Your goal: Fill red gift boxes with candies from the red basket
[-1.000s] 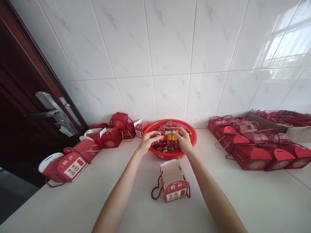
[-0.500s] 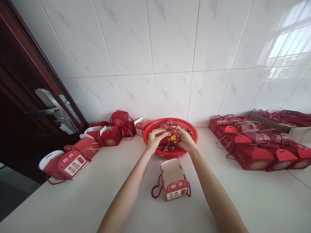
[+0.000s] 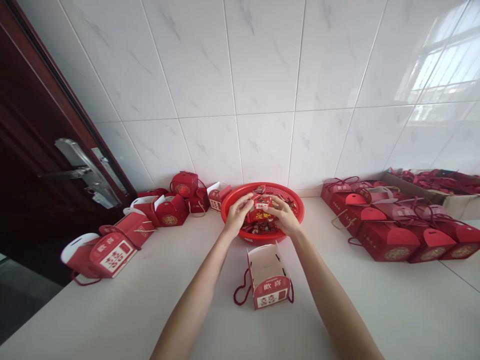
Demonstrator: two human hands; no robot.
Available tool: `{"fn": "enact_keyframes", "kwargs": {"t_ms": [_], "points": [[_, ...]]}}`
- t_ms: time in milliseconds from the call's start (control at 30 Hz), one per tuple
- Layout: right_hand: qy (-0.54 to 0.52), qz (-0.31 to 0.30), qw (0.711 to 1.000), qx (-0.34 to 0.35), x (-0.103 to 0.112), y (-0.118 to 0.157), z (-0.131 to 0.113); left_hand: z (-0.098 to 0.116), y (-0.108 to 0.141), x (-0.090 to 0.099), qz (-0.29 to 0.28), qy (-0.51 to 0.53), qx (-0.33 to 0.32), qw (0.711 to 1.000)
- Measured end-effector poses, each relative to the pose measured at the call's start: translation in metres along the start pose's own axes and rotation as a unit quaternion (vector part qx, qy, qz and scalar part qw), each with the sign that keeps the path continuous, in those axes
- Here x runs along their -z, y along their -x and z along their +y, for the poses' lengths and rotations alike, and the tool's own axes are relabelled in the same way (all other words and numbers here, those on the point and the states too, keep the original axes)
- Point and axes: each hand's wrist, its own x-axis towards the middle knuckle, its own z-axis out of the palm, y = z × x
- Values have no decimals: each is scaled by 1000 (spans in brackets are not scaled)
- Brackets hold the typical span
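Over the red plastic basket (image 3: 226,205), my left hand (image 3: 238,216) and my right hand (image 3: 285,216) both grip a red candy packet (image 3: 260,214) with yellow and white print. Fingers and thumbs are closed on its two sides. Whether more than one packet is in the hands, I cannot tell. Small wrapped candies (image 3: 262,228) fill the basket beneath. Nearer to me, an open red gift box (image 3: 270,286) with white lettering stands between my forearms, its pale inside showing and a dark red cord at either side.
Several red gift boxes, some open, line the left, with one gift box (image 3: 108,256) nearest the table's left edge. Closed boxes (image 3: 390,240) stand in rows at right, before a cardboard carton (image 3: 450,200) of dark red items. A tiled wall (image 3: 262,145) backs the table; a door (image 3: 45,150) is at left.
The fingers of my right hand have moved left and closed over the packet's near right side. The packet has shifted slightly left and turned between my hands. The open box stays put.
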Motion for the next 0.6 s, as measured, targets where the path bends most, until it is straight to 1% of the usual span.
{"fn": "enact_keyframes", "kwargs": {"t_ms": [67, 133, 233, 300, 367, 433, 500, 600], "points": [[-38, 27, 999, -1, 0, 0, -2, -3, -2, 3, 30, 15, 15, 999], [-73, 48, 996, 2, 1, 0, -5, -6, -3, 5, 28, 4, 35, 999], [-96, 62, 993, 18, 4, -1, -11, -8, -2, 7, -13, -61, 45, 997], [-91, 65, 993, 28, 5, 0, -17, -7, 0, 5, -52, -101, 48, 992], [-83, 64, 994, 36, 6, 2, -23, -5, 3, 2, -102, -144, 47, 983], [-79, 62, 994, 48, 5, 5, -31, -2, 5, -1, -144, -208, 31, 967], [-71, 64, 994, 57, 4, 9, -39, -1, 7, -2, -160, -259, 14, 952], [-46, 65, 995, 62, 3, 16, -51, -2, 8, -2, -174, -277, 12, 945]]}}
